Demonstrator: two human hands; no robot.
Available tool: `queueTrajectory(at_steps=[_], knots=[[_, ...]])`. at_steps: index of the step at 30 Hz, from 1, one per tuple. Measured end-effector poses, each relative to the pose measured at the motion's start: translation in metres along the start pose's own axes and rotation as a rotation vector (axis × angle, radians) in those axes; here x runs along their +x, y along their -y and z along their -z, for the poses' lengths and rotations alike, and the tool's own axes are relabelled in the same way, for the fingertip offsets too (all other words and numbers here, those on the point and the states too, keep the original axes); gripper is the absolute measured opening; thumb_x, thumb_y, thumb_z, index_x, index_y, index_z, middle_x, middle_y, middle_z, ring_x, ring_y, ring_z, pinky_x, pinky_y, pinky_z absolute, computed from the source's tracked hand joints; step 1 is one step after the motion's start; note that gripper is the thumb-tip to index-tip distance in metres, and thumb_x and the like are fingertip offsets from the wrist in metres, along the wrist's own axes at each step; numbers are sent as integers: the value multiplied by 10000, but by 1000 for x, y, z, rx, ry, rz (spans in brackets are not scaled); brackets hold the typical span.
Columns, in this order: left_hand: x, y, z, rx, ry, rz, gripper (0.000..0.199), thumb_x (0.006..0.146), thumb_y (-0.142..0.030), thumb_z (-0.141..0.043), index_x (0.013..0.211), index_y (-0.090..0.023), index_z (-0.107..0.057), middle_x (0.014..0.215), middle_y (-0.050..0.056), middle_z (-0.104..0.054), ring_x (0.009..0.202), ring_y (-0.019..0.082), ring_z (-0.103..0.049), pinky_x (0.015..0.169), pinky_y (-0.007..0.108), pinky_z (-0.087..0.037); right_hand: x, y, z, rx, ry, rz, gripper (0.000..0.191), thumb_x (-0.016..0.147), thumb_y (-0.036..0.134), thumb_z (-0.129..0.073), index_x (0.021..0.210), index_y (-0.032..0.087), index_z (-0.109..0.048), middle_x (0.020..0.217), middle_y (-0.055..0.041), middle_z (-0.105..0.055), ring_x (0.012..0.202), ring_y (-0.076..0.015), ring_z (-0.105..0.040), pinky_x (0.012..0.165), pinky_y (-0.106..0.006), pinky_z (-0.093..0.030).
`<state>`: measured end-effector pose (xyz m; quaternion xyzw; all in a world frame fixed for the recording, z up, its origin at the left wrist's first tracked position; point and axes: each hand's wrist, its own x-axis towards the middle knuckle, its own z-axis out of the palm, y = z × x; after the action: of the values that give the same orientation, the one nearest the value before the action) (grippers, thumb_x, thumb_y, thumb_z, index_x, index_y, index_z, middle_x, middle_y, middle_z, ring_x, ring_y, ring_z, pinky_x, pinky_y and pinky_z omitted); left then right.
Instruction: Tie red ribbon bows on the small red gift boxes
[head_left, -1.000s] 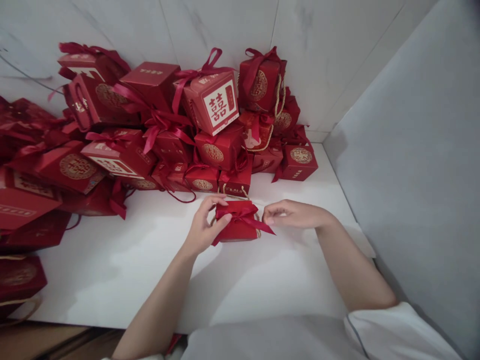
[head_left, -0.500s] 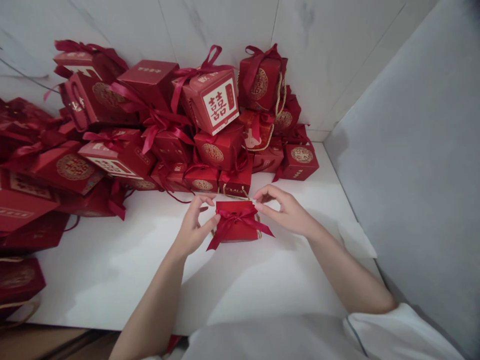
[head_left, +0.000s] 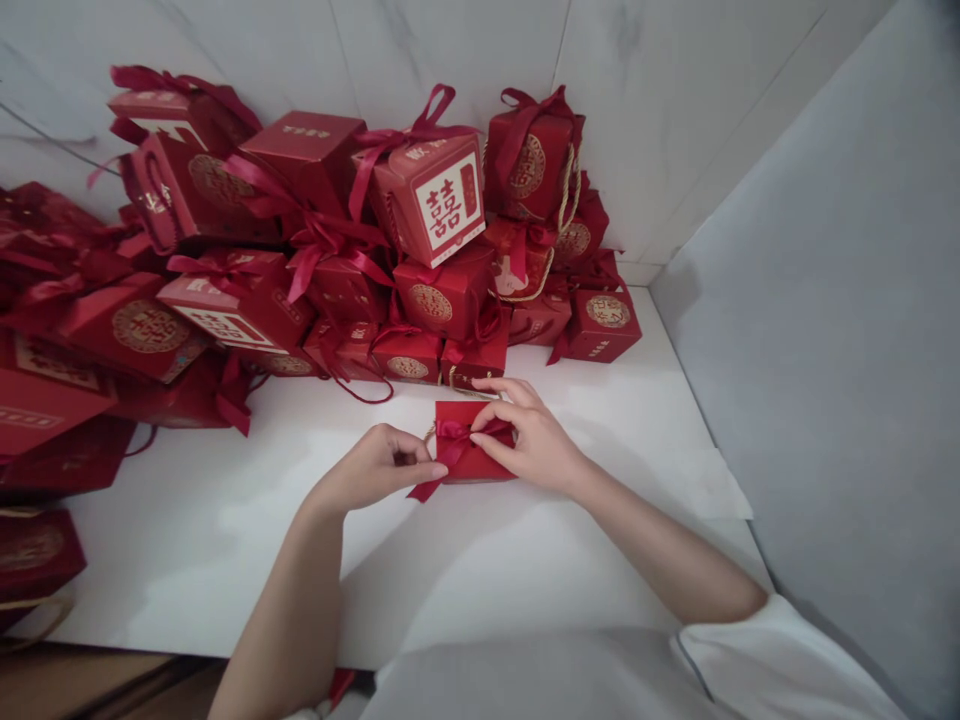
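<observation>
A small red gift box (head_left: 469, 466) sits on the white table in front of me, with a gold cord handle at its left side. Tied across its top is a dark red ribbon bow (head_left: 454, 432). My right hand (head_left: 536, 440) reaches over the box's right half, thumb and forefinger pinched on the bow near its knot. At the lower left, my left hand (head_left: 390, 465) is closed, its thumb and forefinger pinching the bow's left tail. My right fingers hide the right part of the bow.
Stacked red gift boxes (head_left: 431, 300) with ribbons and cord handles fill the back and left of the white table (head_left: 570, 560). Behind them rises a marbled wall (head_left: 450, 50). A grey panel (head_left: 840, 300) borders the table on the right.
My right hand has moved left from beside the box onto the bow and pinched it. My left hand has shifted down to the bow's left tail and closed on it.
</observation>
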<state>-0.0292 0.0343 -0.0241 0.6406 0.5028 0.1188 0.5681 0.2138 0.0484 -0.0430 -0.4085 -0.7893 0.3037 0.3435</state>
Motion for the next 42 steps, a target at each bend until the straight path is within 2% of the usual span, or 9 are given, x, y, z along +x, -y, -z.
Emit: queueTrajectory(at_steps=[4, 10, 23, 25, 29, 31, 33, 36, 42], knots=[[1, 1, 2, -81, 78, -43, 415, 827, -486, -639, 604, -150, -537, 546, -33, -438, 520, 71, -315, 488, 216, -265, 1, 1, -1, -10, 33, -4, 31, 836, 217, -653, 843, 245, -640, 1362, -70, -544, 1299, -278, -449, 1066, -512, -383], [-1, 1, 7, -82, 106, -36, 440, 844, -470, -622, 592, -159, -440, 536, -52, -349, 514, 66, -261, 492, 218, -221, 1, 2, -1, -8, 58, -11, 40, 853, 213, -634, 824, 240, -627, 1376, -65, -549, 1299, -268, -460, 1051, -500, -389], [-11, 4, 24, -22, 209, 6, 406, 852, -454, -616, 609, -159, -478, 534, -45, -367, 511, 72, -266, 489, 226, -220, 2, 1, 2, 45, 88, -46, 46, 847, 212, -648, 813, 238, -633, 1393, -61, -542, 1303, -259, -468, 1063, -483, -386], [-10, 3, 22, -37, 130, -41, 349, 864, -457, -600, 688, -164, -525, 594, -32, -435, 543, 82, -334, 512, 221, -277, 3, 1, 7, 86, 87, -52, 64, 847, 248, -670, 901, 247, -637, 1402, -66, -524, 1304, -251, -471, 1069, -457, -386], [1, 4, 10, -108, -310, -180, 269, 872, -467, -580, 925, -203, -589, 822, 19, -563, 718, 136, -507, 619, 241, -413, 6, -1, 26, 144, -24, -79, 163, 922, 347, -597, 1059, 258, -596, 1294, -75, -566, 1243, -228, -514, 1080, -417, -367], [8, 5, 1, -101, -448, -261, 291, 876, -474, -569, 1010, -221, -616, 957, 58, -596, 884, 187, -566, 711, 278, -469, 8, -3, 35, 143, -32, -112, 154, 973, 361, -508, 1028, 256, -606, 1179, -65, -600, 1181, -217, -540, 1063, -400, -375], [15, 4, -11, -31, -521, -364, 294, 875, -452, -587, 1073, -240, -634, 1150, 83, -579, 1106, 235, -546, 896, 346, -477, 9, -5, 39, 157, 29, -154, 187, 982, 384, -484, 1004, 256, -619, 1151, -60, -594, 1160, -214, -543, 1054, -394, -378], [20, -2, -32, 112, -581, -455, 241, 865, -379, -639, 1075, -265, -664, 1325, 74, -507, 1286, 251, -452, 1109, 421, -353, 9, -7, 37, 200, 143, -189, 166, 958, 391, -530, 973, 250, -616, 1245, -66, -544, 1212, -219, -514, 1071, -405, -361], [23, -10, -56, 190, -615, -402, 137, 891, -340, -611, 942, -248, -699, 1302, 75, -527, 1257, 254, -471, 1092, 452, -380, 7, -8, 26, 304, 242, -194, 196, 932, 377, -577, 816, 220, -566, 1321, -83, -501, 1295, -221, -468, 1063, -410, -381]])
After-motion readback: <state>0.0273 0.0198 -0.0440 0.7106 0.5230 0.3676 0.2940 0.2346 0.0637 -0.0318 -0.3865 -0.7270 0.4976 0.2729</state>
